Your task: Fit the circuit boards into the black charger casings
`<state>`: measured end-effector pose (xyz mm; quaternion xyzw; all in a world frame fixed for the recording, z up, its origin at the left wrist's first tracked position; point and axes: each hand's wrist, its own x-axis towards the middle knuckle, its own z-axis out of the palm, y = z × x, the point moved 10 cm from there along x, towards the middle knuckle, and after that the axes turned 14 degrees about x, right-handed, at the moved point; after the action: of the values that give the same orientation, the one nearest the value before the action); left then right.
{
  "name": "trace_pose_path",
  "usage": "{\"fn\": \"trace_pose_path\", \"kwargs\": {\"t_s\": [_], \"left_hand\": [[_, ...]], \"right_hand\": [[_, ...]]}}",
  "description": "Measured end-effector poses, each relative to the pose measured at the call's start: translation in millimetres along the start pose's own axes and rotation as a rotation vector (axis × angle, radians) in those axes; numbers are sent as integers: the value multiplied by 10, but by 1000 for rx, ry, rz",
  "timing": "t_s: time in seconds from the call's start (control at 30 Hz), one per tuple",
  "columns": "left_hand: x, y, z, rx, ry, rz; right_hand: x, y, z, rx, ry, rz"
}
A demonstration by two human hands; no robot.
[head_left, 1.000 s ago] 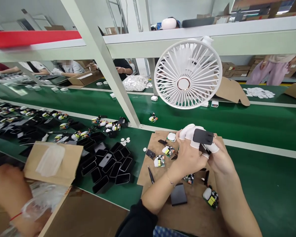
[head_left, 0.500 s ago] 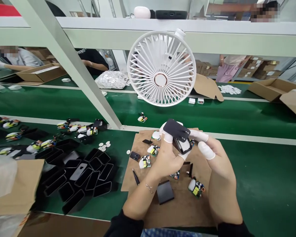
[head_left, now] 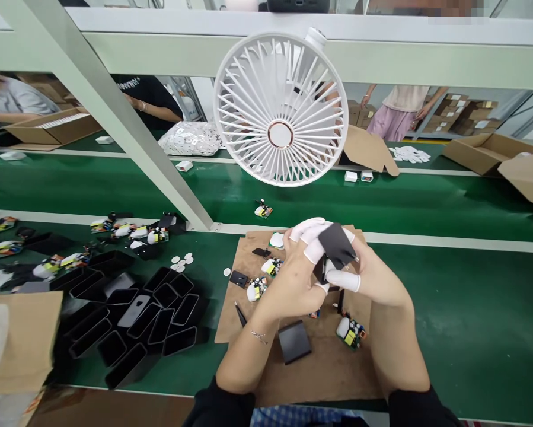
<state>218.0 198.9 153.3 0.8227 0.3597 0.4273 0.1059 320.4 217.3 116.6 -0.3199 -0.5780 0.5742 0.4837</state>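
Left hand (head_left: 293, 279) and right hand (head_left: 373, 279) gripping a black part (head_left: 336, 248) above a cardboard sheet (head_left: 328, 367), white fan (head_left: 280, 110) beyond, black casings (head_left: 150, 320) at left

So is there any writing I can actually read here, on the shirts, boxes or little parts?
White letters on the black shirt of a person across the belt: cut off and mirrored-looking, not readable for certain.
Labels on the stacked cardboard boxes far right: too small to read.
Circuit board by the right hand and the black piece both hands hold: no legible print.
Fan: none.
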Motion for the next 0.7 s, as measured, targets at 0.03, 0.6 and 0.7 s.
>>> {"fn": "trace_pose_path", "kwargs": {"t_s": [0.03, 0.6, 0.7], "left_hand": [[9, 7, 16, 7, -23, 15], [-50, -627, 256, -569, -113, -511], [-2, -592, 157, -266, -50, -414]], "right_hand": [[12, 14, 3, -7, -1, 2], [141, 243, 217, 53, -146, 31], [196, 370, 183, 46, 31, 109]]}}
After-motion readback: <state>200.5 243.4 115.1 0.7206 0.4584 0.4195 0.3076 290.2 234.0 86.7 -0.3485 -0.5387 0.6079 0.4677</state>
